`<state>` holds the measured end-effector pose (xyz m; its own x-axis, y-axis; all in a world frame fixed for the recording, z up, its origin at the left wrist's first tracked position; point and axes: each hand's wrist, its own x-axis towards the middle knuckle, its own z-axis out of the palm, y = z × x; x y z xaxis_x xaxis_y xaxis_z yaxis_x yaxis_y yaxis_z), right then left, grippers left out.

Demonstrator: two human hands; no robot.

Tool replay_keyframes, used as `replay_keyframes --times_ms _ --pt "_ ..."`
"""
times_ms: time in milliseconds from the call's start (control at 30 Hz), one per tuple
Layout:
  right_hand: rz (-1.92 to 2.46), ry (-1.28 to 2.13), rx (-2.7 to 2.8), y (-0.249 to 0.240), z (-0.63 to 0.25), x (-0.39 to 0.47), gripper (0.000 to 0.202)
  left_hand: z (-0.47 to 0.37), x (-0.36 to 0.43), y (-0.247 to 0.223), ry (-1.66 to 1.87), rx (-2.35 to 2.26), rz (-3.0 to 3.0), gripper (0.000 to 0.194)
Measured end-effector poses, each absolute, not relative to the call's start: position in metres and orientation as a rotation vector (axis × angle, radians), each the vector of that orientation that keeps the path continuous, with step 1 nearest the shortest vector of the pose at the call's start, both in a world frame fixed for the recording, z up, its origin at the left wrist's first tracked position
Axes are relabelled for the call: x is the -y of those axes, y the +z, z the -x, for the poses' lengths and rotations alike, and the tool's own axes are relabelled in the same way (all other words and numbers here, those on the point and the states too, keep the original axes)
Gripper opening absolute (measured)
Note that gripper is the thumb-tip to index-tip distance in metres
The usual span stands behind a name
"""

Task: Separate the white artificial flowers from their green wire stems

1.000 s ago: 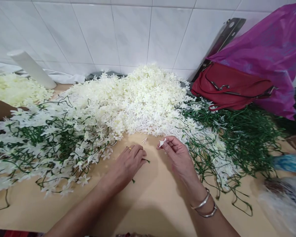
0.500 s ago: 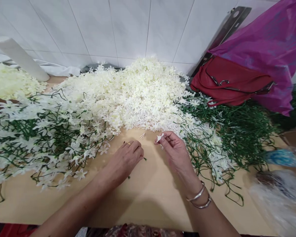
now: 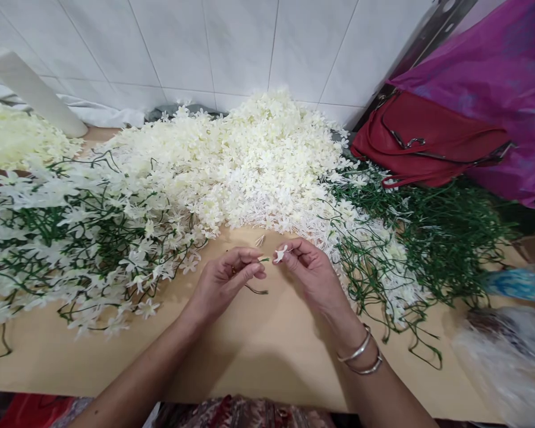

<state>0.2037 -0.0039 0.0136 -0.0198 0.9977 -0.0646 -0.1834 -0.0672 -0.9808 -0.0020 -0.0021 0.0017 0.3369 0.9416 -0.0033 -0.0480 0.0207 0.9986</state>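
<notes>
The left hand (image 3: 232,276) has its grip closed on a green stem (image 3: 264,260); the tip of the stem comes out from the fingers and points to the right. Another green end shows below this hand, but I cannot tell if it belongs to the same stem. The right hand (image 3: 310,270) pinches a small white flower (image 3: 280,254) between thumb and fingers. The flower is just beside the stem tip, with a narrow gap between them, above the middle of the counter (image 3: 267,362). A little farther lies a small bunch of white threads (image 3: 260,241). At the far side there is a big pile of loose white flowers (image 3: 267,160). On the left are flowers with green stems (image 3: 93,238), and on the right a tangle of bare green stems (image 3: 455,232), with a red bag (image 3: 437,142) behind it.
</notes>
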Motion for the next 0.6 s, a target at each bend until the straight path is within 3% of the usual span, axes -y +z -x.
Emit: replay_keyframes --times_ms 600 --pt "1.171 1.385 1.364 0.017 -0.2 0.01 0.02 0.002 0.005 0.006 1.021 -1.007 -1.256 0.029"
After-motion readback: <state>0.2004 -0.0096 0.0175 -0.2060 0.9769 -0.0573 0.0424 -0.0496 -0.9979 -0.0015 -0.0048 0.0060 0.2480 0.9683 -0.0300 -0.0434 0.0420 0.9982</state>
